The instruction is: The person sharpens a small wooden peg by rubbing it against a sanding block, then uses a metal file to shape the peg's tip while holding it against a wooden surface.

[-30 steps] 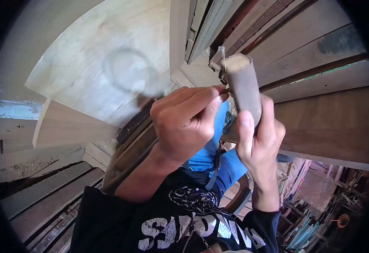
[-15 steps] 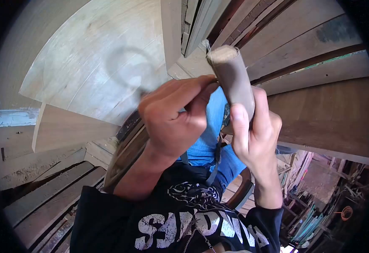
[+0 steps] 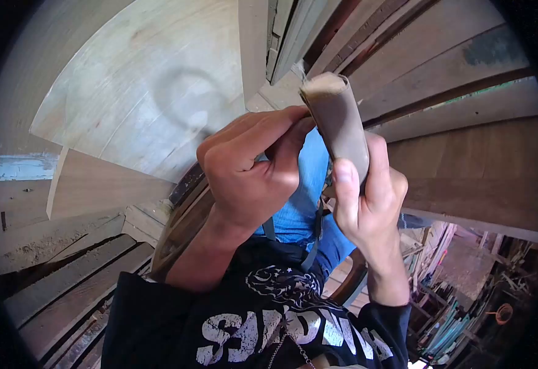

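Observation:
A grey-brown roll-like piece (image 3: pixel 341 123) with a pale tan upper end stands tilted in front of my lap. My right hand (image 3: pixel 373 197) is closed round its lower part, thumb in front and fingers at the right side. My left hand (image 3: pixel 250 160) is pinched closed at the roll's left edge, near its upper end. What lies between those fingertips is too hidden to make out.
A pale curved wooden panel (image 3: pixel 140 92) lies at the upper left, with a ring-shaped shadow on it. Long boards (image 3: pixel 428 67) fill the upper right. Slats (image 3: pixel 78 283) run at the lower left. Cluttered wood scraps (image 3: pixel 447 326) lie at the lower right.
The roll's upper end has turned and dropped slightly, and shows a narrower, flatter shape. Both hands have shifted a little to the left, still closed.

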Tool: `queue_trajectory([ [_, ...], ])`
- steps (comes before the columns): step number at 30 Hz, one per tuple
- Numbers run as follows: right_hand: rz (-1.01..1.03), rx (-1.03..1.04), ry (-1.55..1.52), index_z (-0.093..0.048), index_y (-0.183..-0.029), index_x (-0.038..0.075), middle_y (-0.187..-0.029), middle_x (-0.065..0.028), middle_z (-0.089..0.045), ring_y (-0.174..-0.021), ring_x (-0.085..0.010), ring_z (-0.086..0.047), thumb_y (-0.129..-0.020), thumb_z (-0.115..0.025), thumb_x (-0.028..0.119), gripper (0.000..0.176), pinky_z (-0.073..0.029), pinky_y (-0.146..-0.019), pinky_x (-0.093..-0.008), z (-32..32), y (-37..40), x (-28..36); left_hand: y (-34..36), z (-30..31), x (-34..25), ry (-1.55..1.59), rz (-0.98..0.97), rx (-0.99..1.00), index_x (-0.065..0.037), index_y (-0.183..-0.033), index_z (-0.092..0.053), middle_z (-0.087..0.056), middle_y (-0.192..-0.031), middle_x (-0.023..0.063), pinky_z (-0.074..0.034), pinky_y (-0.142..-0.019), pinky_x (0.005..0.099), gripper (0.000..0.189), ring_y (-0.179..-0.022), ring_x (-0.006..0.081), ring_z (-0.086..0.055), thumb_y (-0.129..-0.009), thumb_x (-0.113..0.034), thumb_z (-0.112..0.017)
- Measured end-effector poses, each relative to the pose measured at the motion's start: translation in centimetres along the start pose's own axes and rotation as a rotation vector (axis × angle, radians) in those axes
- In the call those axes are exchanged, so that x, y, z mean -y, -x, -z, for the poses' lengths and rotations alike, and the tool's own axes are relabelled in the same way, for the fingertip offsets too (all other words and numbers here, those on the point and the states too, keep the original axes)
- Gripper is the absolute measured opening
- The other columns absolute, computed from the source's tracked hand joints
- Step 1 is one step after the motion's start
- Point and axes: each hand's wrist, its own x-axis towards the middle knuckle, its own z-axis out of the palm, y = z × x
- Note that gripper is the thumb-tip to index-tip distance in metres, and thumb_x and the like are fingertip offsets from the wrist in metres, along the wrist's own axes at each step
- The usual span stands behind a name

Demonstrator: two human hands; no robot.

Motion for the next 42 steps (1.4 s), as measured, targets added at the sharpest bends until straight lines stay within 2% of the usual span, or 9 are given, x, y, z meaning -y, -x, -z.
queue_trajectory([
  [11, 0.008, -0.03, 0.019, -0.057, -0.11, -0.003, -0.066, -0.018, -0.062, -0.055, -0.033, -0.065, -0.092, -0.071, 0.024, 0.035, -0.05, -0.049, -0.0391, 0.1, -1.2, 0.4, -0.3, 0.4, -0.1, -0.087, -0.083, 0.037, -0.002, -0.086, -0.075, -0.069, -0.071, 0.012, -0.049, -0.052, 0.0327, 0.011, -0.058, 0.0244, -0.067, -0.075, 0.003, -0.074],
  [14, -0.036, 0.086, 0.072, -0.057, -0.113, -0.003, -0.073, -0.0203, -0.066, -0.063, -0.0351, -0.07, -0.092, -0.07, 0.023, 0.036, -0.053, -0.053, -0.0388, 0.8, -1.4, 0.9, -0.2, 0.1, 0.1, -0.015, -0.024, -0.003, -0.002, -0.085, -0.075, -0.069, -0.07, 0.0113, -0.05, -0.054, 0.0331, 0.014, -0.058, 0.0242, -0.066, -0.074, 0.005, -0.071],
  [21, 0.106, -0.021, 0.118, -0.059, -0.109, 0.0, -0.067, -0.0166, -0.063, -0.057, -0.032, -0.066, -0.091, -0.071, 0.029, 0.036, -0.051, -0.049, -0.0407, 0.8, -1.9, 0.1, 0.1, 0.1, -0.3, -0.012, -0.057, 0.08, 0.0, -0.088, -0.075, -0.071, -0.073, 0.0112, -0.051, -0.055, 0.0324, 0.013, -0.06, 0.0227, -0.068, -0.076, 0.004, -0.074],
  [24, -0.015, -0.161, 0.246, -0.059, -0.103, 0.002, -0.063, -0.0158, -0.062, -0.054, -0.0319, -0.066, -0.096, -0.066, 0.027, 0.026, -0.05, -0.048, -0.042, 0.8, -2.6, -1.4, 0.2, 0.1, -0.9, -0.02, -0.073, 0.09, 0.002, -0.089, -0.074, -0.071, -0.073, 0.0118, -0.048, -0.054, 0.0287, 0.013, -0.06, 0.0177, -0.066, -0.077, 0.005, -0.076],
  [29, -0.22, -0.2, 0.091, -0.06, -0.106, 0.001, -0.061, -0.0084, -0.062, -0.054, -0.0146, -0.063, -0.101, -0.058, 0.021, 0.021, -0.047, -0.05, -0.0295, 4.0, -2.3, -3.7, 0.2, -0.1, -0.2, 0.088, -0.049, 0.089, 0.003, -0.092, -0.074, -0.072, -0.073, 0.0105, -0.043, -0.051, 0.0227, 0.013, -0.059, 0.0103, -0.062, -0.08, 0.005, -0.077],
  [30, -0.17, -0.233, 0.097, -0.057, -0.096, 0.003, -0.056, 0.0012, -0.049, -0.047, -0.0062, -0.051, -0.106, -0.05, 0.025, 0.026, -0.04, -0.043, -0.0235, 3.7, -2.0, -3.5, 0.2, 0.3, -0.8, 0.068, -0.006, 0.132, 0.003, -0.092, -0.074, -0.072, -0.073, 0.0082, -0.041, -0.05, 0.0214, 0.013, -0.057, 0.0075, -0.059, -0.08, 0.005, -0.078],
  [35, -0.157, -0.214, 0.062, -0.056, -0.099, 0.0, -0.055, 0.0008, -0.047, -0.045, -0.0068, -0.05, -0.106, -0.047, 0.028, 0.03, -0.039, -0.042, -0.0232, 3.3, -0.2, -2.4, -0.1, 0.8, -1.1, 0.05, 0.063, 0.179, 0.003, -0.095, -0.075, -0.072, -0.075, 0.0073, -0.041, -0.05, 0.0209, 0.017, -0.059, 0.0049, -0.058, -0.079, 0.004, -0.079],
  [37, -0.208, -0.112, 0.004, -0.059, -0.113, -0.002, -0.068, -0.0123, -0.064, -0.059, -0.0176, -0.065, -0.097, -0.06, 0.018, 0.026, -0.05, -0.055, -0.0304, 3.5, 0.2, -1.2, -0.2, 0.7, -0.7, 0.078, 0.021, 0.149, 0.003, -0.095, -0.075, -0.072, -0.076, 0.0077, -0.042, -0.051, 0.0212, 0.017, -0.059, 0.005, -0.058, -0.078, 0.005, -0.079],
  [42, -0.111, -0.033, 0.028, -0.059, -0.117, -0.006, -0.081, -0.021, -0.069, -0.069, -0.0305, -0.073, -0.095, -0.066, 0.028, 0.042, -0.056, -0.061, -0.0364, 3.0, 0.3, 0.9, -0.3, 0.5, -0.3, 0.052, -0.021, 0.108, 0.004, -0.093, -0.074, -0.071, -0.076, 0.0101, -0.044, -0.053, 0.0231, 0.016, -0.06, 0.0091, -0.06, -0.077, 0.007, -0.078],
])
